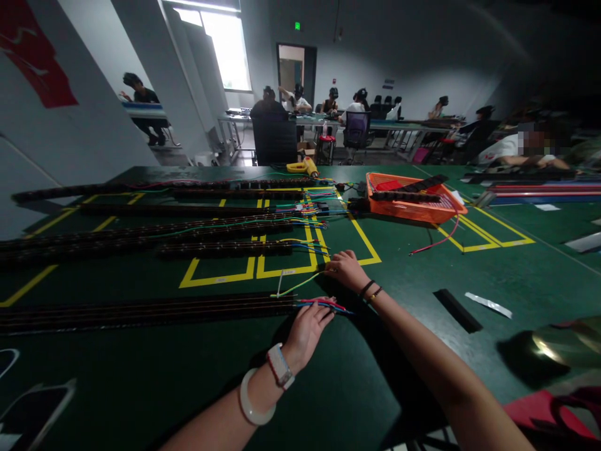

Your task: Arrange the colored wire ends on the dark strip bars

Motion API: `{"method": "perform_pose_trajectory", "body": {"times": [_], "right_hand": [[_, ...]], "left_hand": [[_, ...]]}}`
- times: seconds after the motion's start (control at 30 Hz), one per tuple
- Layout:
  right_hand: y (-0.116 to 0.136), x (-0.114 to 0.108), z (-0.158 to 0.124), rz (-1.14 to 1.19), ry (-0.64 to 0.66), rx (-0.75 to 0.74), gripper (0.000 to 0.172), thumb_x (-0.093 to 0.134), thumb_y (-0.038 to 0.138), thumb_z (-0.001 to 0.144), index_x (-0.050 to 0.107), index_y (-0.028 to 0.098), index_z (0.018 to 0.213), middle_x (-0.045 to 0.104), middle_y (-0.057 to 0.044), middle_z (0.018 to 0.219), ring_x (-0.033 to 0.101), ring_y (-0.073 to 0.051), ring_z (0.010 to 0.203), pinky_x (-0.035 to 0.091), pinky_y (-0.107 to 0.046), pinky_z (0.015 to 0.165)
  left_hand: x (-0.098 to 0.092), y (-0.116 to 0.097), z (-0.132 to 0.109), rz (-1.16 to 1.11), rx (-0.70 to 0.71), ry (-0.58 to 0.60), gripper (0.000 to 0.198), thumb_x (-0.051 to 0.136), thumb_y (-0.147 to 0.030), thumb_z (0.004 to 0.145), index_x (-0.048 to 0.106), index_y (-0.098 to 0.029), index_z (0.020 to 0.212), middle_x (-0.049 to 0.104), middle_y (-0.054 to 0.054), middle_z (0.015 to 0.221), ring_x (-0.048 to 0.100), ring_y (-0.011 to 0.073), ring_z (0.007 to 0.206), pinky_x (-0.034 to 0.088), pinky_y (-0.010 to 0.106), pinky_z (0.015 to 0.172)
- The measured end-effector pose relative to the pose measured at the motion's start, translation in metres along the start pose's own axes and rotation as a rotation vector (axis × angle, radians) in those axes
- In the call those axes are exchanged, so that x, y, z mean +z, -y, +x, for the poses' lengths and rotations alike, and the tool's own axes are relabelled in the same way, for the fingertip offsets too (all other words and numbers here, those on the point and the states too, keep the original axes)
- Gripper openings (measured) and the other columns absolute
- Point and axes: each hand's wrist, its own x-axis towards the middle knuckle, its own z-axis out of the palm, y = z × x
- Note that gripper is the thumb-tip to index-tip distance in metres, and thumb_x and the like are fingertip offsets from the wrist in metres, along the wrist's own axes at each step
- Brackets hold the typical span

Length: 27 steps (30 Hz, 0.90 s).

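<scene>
On the green table a long black strip lies in front of me, with red, blue and green wires coming out of its right end. My left hand, with a watch and a white bangle on the wrist, rests by that end and its fingers pinch the red and blue wires. My right hand lies a little farther back, fingers curled on a yellow-green wire that runs left to a small white piece.
More long black strips with coloured wires lie across yellow floor-tape boxes. An orange basket with parts stands at right, a yellow tool behind. A short black strip and white slip lie at right. Other people sit at far tables.
</scene>
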Motion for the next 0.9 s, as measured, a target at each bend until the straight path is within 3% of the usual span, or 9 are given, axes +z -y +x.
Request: {"method": "perform_pose_trajectory", "body": {"times": [0.27,0.53,0.67,0.9], "right_hand": [[-0.009,-0.006,-0.017,0.19,0.069,0.014,0.023,0.064,0.04,0.082,0.067,0.021,0.095,0.066,-0.002,0.082,0.056,-0.016,0.082,0.027,-0.029,0.08],[0.002,-0.05,-0.045,0.317,-0.019,0.006,0.024,0.058,0.038,0.087,0.065,0.016,0.08,0.062,-0.001,0.069,0.052,-0.011,0.064,0.033,-0.024,0.064],[0.022,-0.058,-0.062,0.197,0.035,-0.003,0.03,0.057,0.043,0.087,0.064,0.017,0.072,0.06,-0.001,0.065,0.051,-0.013,0.062,0.03,-0.025,0.062],[0.04,-0.04,-0.072,-0.005,0.145,-0.049,0.03,0.052,0.039,0.09,0.062,0.017,0.071,0.062,-0.002,0.068,0.054,-0.014,0.068,0.028,-0.028,0.066]], "left_hand": [[0.001,0.001,-0.001,-0.005,0.009,-0.003,0.009,0.056,-0.019,0.082,0.063,-0.014,0.086,0.068,0.014,0.105,0.057,0.0256,0.112,0.035,0.046,0.104],[-0.002,0.003,0.0,-0.015,0.019,-0.015,0.008,0.057,-0.017,0.082,0.063,-0.015,0.086,0.069,0.012,0.102,0.061,0.0227,0.105,0.036,0.045,0.104],[0.001,0.002,-0.001,-0.027,0.012,-0.017,0.009,0.056,-0.016,0.082,0.062,-0.017,0.088,0.068,0.01,0.103,0.061,0.021,0.105,0.037,0.042,0.104],[0.005,0.0,-0.003,-0.041,0.005,-0.035,0.008,0.054,-0.015,0.083,0.061,-0.016,0.085,0.068,0.01,0.099,0.061,0.0206,0.104,0.039,0.041,0.103]]}}
